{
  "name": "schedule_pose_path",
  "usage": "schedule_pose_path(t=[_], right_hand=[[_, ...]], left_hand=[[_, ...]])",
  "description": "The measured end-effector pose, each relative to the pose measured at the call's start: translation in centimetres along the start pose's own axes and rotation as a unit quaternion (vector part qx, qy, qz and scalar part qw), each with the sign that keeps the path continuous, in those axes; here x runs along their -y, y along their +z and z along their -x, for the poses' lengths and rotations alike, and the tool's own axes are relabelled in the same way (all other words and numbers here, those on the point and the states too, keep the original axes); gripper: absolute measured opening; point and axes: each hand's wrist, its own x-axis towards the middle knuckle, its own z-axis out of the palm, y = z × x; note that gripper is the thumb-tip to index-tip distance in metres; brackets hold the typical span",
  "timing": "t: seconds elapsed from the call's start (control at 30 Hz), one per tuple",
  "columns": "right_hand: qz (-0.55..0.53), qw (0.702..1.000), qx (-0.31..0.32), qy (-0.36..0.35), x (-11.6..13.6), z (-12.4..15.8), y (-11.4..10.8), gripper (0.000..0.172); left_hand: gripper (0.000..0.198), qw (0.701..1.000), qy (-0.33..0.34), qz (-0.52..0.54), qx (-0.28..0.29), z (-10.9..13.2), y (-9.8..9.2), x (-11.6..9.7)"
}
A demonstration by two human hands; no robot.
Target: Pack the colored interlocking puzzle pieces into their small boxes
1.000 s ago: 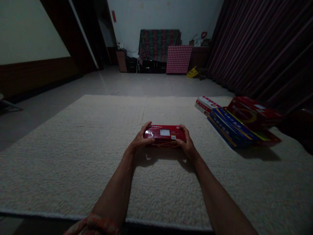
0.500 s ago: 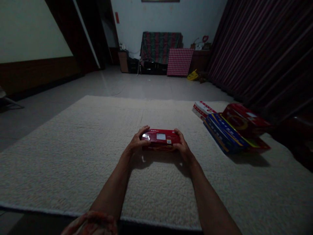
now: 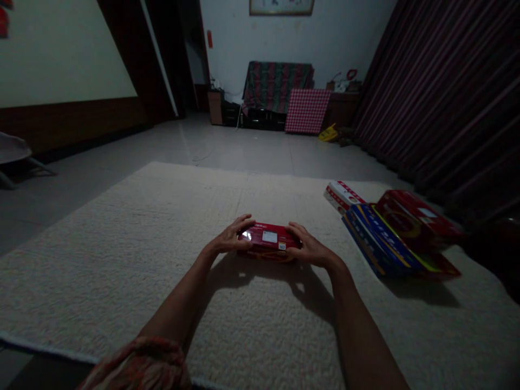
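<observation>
A small red box (image 3: 270, 237) with a white label rests on the cream quilted mat (image 3: 170, 216), in front of me. My left hand (image 3: 233, 236) is around its left end, fingers over the far edge and thumb on the near side. At the right end, my right hand (image 3: 306, 246) grips the box the same way. To the right is a group of boxes: a white and red one (image 3: 342, 197), a blue one (image 3: 379, 238) and a larger red one (image 3: 418, 219).
Beyond the mat lies a tiled floor (image 3: 260, 151). Against the far wall stand a cloth-covered piece (image 3: 278, 86) and a red checked panel (image 3: 307, 111), with a yellow object (image 3: 328, 133) nearby. Dark curtains (image 3: 442, 97) hang at the right.
The view has tilted up and shifted left, so the surroundings appear lower and further right. Both hands have slid inward over the box's ends, and my right wrist and elbow stand further out.
</observation>
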Motion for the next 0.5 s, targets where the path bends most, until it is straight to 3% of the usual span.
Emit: schedule_pose_path(t=[0.2,0.5], right_hand=[[-0.005,1.000,0.022,-0.007,0.0,-0.1,0.2,0.079],[-0.035,0.996,0.045,-0.071,-0.7,-0.8,-0.7,0.066]], left_hand=[[0.080,0.998,0.029,-0.042,0.038,-0.6,-0.5,-0.2],[0.065,0.995,0.050,-0.063,0.061,-1.8,-1.2,-1.6]])
